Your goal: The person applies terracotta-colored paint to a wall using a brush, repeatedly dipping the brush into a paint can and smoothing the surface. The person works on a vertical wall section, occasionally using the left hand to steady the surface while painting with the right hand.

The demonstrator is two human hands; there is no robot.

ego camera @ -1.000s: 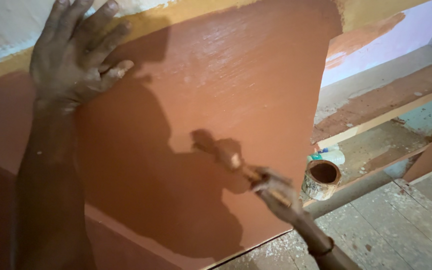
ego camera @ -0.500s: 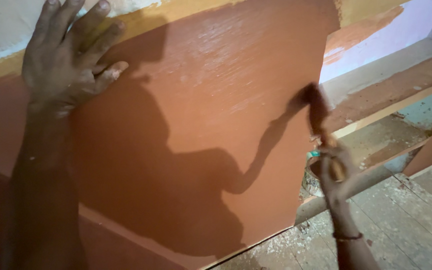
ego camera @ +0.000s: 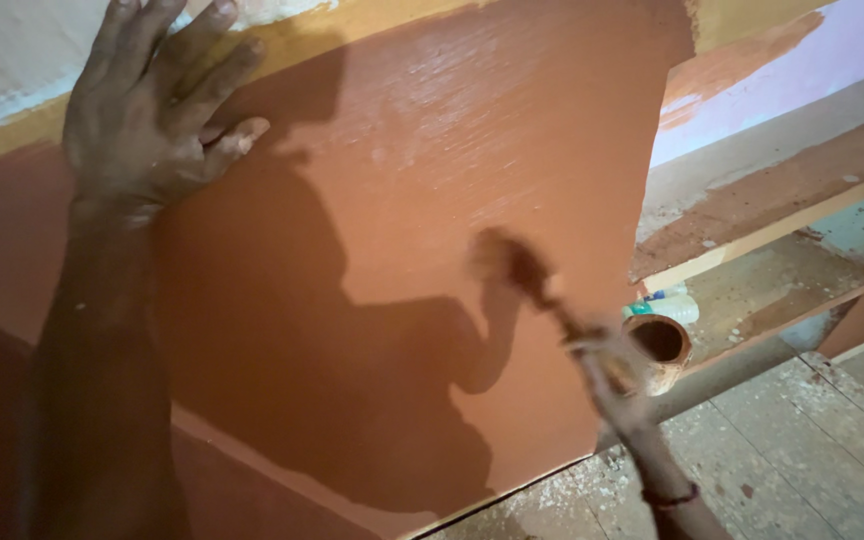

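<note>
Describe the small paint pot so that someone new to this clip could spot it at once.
Follow the big terracotta-painted wall to its right edge, where a ledge runs. The paint pot sits there beside the blurred right hand, round, open-topped and smeared terracotta, unlike the pale bottle behind.

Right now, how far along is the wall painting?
Done: most of the wall panel already carries terracotta paint. In hand: the right hand works a blurred brush near the panel's right edge; the left hand is pressed flat on the wall up top. Left: the yellow band above and the patchy pale wall to the right. A paint pot sits close by.
</note>
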